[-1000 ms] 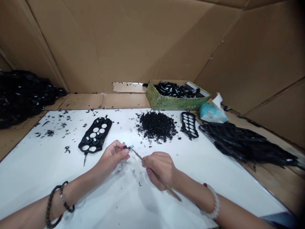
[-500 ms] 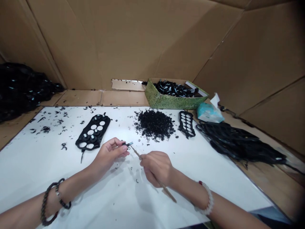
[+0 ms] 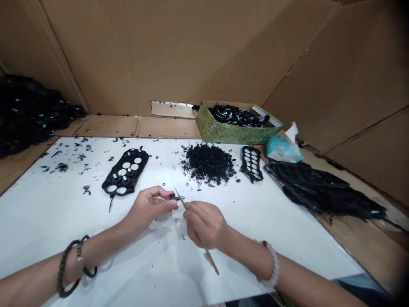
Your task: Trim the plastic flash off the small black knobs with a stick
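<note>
My left hand point(image 3: 147, 207) pinches a small black part with a metal end point(image 3: 175, 196) between thumb and fingertips. My right hand point(image 3: 204, 224) grips a thin wooden stick point(image 3: 188, 211) whose pointed tip crosses that part. Its other end sticks out below my hand. Up and left of my hands lies a black perforated plastic plate point(image 3: 125, 172) with several metal-centred pieces seated in it. A heap of small black rings point(image 3: 208, 164) sits ahead of my hands, with a narrower black plate point(image 3: 252, 164) to its right.
Black scraps and rings lie scattered over the white board point(image 3: 79, 221). Behind it stands a green patterned box point(image 3: 223, 133) of black parts, beside a tissue pack point(image 3: 283, 149). Black tangled piles point(image 3: 322, 189) point(image 3: 28, 111) lie at both sides, within cardboard walls point(image 3: 191, 51).
My hands have drawn closer together, and the stick now stands more steeply, its tip crossing the small part. The view has tilted slightly, shifting the scene upward.
</note>
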{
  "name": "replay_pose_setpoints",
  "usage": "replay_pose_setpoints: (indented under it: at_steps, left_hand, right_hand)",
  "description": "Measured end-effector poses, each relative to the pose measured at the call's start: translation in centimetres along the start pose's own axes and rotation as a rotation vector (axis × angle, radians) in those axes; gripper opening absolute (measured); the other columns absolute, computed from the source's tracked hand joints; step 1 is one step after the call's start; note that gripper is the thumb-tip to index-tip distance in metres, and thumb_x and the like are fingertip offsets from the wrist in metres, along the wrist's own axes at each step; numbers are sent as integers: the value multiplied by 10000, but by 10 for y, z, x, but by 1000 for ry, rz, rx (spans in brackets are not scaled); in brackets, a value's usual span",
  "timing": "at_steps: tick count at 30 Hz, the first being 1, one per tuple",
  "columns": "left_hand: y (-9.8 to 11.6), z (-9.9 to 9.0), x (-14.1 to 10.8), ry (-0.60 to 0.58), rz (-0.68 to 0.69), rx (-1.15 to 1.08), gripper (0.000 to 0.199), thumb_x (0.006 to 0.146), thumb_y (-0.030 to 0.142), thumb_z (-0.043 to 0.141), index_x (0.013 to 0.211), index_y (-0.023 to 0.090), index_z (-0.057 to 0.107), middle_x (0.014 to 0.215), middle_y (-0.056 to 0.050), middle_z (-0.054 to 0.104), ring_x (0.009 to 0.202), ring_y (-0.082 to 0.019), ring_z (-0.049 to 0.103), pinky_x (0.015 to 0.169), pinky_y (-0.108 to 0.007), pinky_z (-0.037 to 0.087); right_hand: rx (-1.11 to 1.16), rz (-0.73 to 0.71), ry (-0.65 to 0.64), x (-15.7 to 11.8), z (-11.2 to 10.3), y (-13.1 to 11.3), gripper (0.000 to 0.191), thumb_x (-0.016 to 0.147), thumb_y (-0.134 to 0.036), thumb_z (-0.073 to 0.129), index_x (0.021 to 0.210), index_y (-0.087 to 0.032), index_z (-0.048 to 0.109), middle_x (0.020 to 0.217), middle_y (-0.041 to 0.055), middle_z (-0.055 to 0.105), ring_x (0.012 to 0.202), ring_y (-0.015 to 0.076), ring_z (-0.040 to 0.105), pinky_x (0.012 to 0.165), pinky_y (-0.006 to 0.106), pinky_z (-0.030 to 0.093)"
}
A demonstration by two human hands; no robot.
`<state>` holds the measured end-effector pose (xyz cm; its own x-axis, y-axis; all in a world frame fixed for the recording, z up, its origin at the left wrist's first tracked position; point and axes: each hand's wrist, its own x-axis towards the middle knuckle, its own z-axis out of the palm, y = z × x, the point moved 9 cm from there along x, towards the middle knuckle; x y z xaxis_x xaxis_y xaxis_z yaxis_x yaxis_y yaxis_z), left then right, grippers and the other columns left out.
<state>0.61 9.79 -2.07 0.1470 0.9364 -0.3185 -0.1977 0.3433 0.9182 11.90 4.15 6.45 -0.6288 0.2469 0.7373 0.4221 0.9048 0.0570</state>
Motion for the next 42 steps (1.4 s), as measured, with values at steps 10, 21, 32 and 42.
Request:
replay_pose_setpoints:
  at_steps: [10,21,32,42]
  left_hand:
    - [2,12,-4,-104,65,70,269,641,242,734,706,186,480,565,41,607,516,-90,542,518,-203,395]
    - [4,10,-5,-69,64,85,333,635,267,747,710,184,434,790,4,629,613,-104,600,565,-216,442]
    - [2,10,-6,-81,41,64,307,678,284,714,739,191,428,637,22,639,604,-107,594,528,-187,416]
    - [3,15,-5,-130,90,133,276,692,261,704,766,187,449,618,43,624,582,-83,554,558,-194,422]
  right_hand:
    - [14,131,-31,4,1,20,175,781,-60,358,690,-191,430,539,-16,414,493,122,372,461,253,308]
    - [208,339,-44,-7,-2,54,274,930,-223,315,1143,-174,480,741,30,597,669,144,557,616,272,447]
    - [175,267,24,-5,-11,39,270,891,-151,354,1120,-152,499,824,56,674,703,139,631,621,251,493]
    - [84,241,-68,1,0,37,109,842,-244,544,904,-180,607,894,52,691,753,147,651,647,245,504]
